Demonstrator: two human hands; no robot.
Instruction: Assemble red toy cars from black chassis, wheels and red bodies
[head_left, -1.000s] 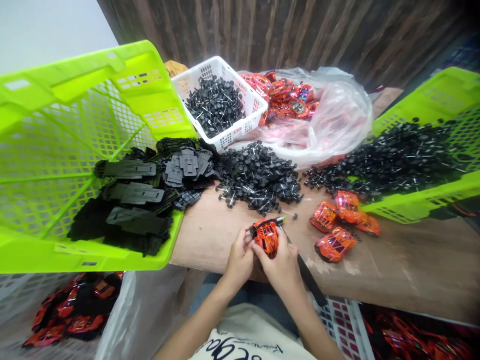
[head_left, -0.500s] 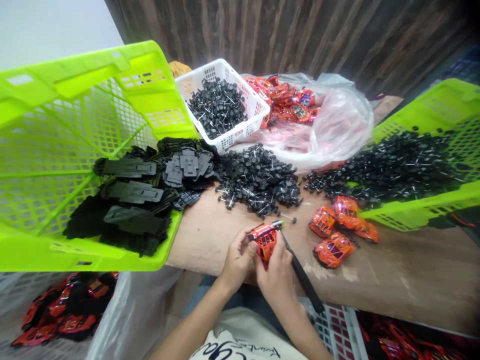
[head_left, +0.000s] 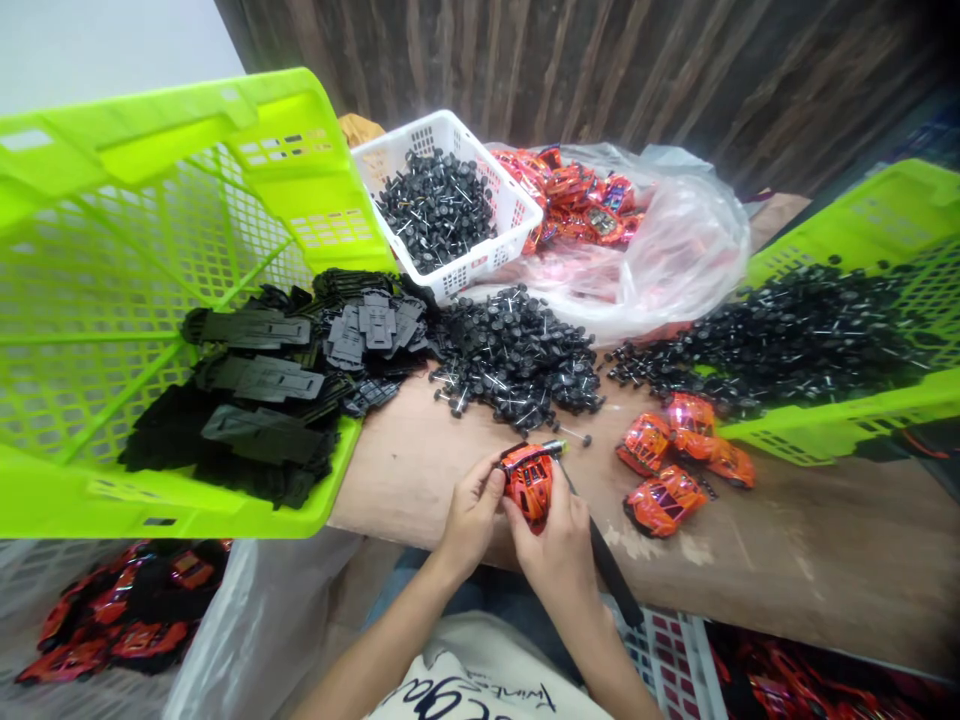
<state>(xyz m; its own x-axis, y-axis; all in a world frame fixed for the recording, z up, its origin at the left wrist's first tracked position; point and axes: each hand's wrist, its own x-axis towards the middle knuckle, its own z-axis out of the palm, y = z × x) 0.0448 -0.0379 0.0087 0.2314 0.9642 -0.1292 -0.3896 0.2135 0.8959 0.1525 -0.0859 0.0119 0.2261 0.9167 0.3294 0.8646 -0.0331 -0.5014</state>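
Observation:
Between my two hands is an orange toy car (head_left: 529,488) with a shiny body, held just over the table's front edge. My left hand (head_left: 474,505) grips its left side, thumb on top. My right hand (head_left: 553,525) pinches the right side. A black rod-like tool (head_left: 609,570) with a bright yellow-green part near its tip lies beside my right hand, partly hidden behind it. Just beyond the car is a heap of black wheels on metal axles (head_left: 517,355). Several more orange toy cars (head_left: 666,500) rest on the table to the right.
A green crate (head_left: 352,465) with black chassis plates (head_left: 262,380) stands at left, another green crate (head_left: 795,445) with wheel axles at right. Behind are a white basket (head_left: 480,262) of wheels and a plastic bag (head_left: 697,235) of car bodies. Finished-looking cars (head_left: 112,630) lie below left.
The toy car has turned in my hands so more of its top shows. My left thumb has shifted up along its side. The things on the table have stayed put.

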